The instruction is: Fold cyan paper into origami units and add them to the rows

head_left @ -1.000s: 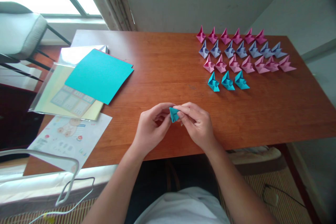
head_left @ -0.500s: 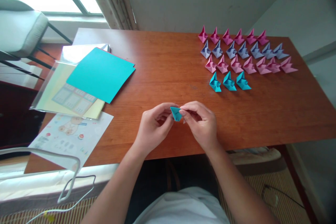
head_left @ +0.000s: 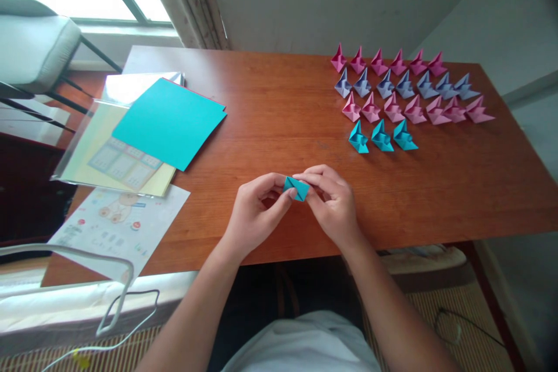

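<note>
A small folded piece of turquoise paper (head_left: 298, 188) is held between my two hands over the front of the table, with fold lines showing on its face. My left hand (head_left: 260, 206) pinches its left end, thumb in front and fingers behind. At its right end, my right hand (head_left: 332, 203) grips it, the index finger along the top edge; part of that thumb is hidden behind the paper. Beyond the right hand stand three turquoise origami pieces (head_left: 382, 136) with pointed tips, in a row.
Rows of pink (head_left: 393, 109) and lilac origami pieces (head_left: 385, 85) stand at the back right of the wooden table (head_left: 270, 110). Turquoise sheets (head_left: 170, 122) lie on plastic-wrapped paper at the left, near a printed sheet (head_left: 120, 226). A chair (head_left: 37, 49) stands beyond.
The turquoise paper has been turned and shows a wider, four-sided face instead of a triangular one. My right fingers have shifted around its right end; the left thumb now presses on its front.
</note>
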Tool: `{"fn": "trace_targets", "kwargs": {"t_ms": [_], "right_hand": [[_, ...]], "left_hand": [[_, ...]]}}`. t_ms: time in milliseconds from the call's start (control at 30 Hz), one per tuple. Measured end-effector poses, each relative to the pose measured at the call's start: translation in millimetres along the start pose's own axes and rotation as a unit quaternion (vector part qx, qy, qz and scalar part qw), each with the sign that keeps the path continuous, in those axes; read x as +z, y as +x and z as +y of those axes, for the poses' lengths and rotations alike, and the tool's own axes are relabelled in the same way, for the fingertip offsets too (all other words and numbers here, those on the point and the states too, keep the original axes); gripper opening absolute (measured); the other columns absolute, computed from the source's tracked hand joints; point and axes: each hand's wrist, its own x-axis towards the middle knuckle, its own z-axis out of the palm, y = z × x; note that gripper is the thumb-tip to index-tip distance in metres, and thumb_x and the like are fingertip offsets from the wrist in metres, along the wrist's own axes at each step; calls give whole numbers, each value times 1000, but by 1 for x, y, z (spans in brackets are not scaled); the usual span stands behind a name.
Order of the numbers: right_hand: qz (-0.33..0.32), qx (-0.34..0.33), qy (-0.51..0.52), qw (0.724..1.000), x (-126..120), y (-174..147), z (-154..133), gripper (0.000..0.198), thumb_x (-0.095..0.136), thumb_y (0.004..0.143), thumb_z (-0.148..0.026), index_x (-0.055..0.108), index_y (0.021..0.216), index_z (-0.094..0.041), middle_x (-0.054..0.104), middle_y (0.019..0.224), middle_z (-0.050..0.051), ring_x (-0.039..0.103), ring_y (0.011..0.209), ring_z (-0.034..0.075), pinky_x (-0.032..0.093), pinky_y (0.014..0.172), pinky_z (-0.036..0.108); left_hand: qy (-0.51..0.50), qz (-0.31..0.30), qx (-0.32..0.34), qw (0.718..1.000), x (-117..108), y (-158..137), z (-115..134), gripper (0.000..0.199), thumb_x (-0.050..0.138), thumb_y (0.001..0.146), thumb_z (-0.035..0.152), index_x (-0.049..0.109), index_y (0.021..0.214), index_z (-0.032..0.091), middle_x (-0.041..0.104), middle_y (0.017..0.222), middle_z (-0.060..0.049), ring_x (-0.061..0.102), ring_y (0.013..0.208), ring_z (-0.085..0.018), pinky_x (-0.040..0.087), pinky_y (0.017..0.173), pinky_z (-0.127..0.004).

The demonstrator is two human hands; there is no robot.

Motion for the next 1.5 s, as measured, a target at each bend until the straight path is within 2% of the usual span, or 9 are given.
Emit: {"fn": "trace_targets", "kwargs": {"t_ms": [200,367,467,633,800,900,1133,1333,1500], "right_hand": [[-10,40,59,997,-3,-2,-5,20,56,101,-28,74,111,-27,75,107,3,71,84,15,59,69,28],[-42,-19,36,998,-3,-1,-9,20,55,101,-27,72,113,-26,75,120,4,68,113,21,56,97,39],[-35,-29,16,999,-3,2,-8,16,58,100,-24,72,106,-25,74,116,5,66,114,21,53,100,40],[-22,9,23,999,-2,4,-3,19,56,101,-29,73,95,-24,70,103,4,67,100,19,55,88,36],[27,48,41,998,1,0,1,12,68,95,-33,71,104,-26,70,95,1,69,85,15,57,69,27],[40,3,-20,999,2,-2,-1,9,68,95,-29,73,102,-26,74,95,2,71,86,16,59,74,28],[-15,-130,-187,974,3,-4,1,27,53,102,-19,69,125,-19,78,114,10,74,104,21,60,93,36],[-72,-170,-262,947,-3,-2,1,32,49,101,-11,67,127,-13,76,119,13,74,106,23,60,97,38],[-44,-177,-278,943,-1,-3,2,31,52,98,-8,68,123,-11,77,115,12,75,102,23,60,94,35]], "left_hand": [[-32,18,30,999,1,3,-2,12,73,89,29,71,92,18,68,99,-8,67,86,-18,57,73,-25],[39,55,64,996,1,4,-7,7,70,90,25,70,88,18,64,106,-7,67,91,-17,57,73,-24],[85,55,86,991,1,3,-7,4,68,91,21,72,91,19,66,107,-7,68,91,-17,57,74,-25],[154,35,122,980,1,3,-2,6,70,89,15,74,87,19,72,109,-7,70,87,-15,55,72,-23],[130,27,130,983,1,2,-2,7,73,88,14,75,90,20,76,106,-5,73,96,-17,58,85,-27],[133,37,130,982,0,2,-4,8,73,87,13,75,90,21,76,105,-4,73,96,-17,59,85,-26],[136,70,112,982,1,3,-9,7,69,88,12,73,87,18,74,108,-6,74,92,-17,61,79,-26],[208,67,120,968,1,4,-7,9,68,88,12,75,87,18,75,105,-7,73,93,-17,58,84,-26],[227,60,136,962,1,5,-5,11,67,88,10,73,83,18,75,105,-6,72,91,-16,57,83,-24]]}}
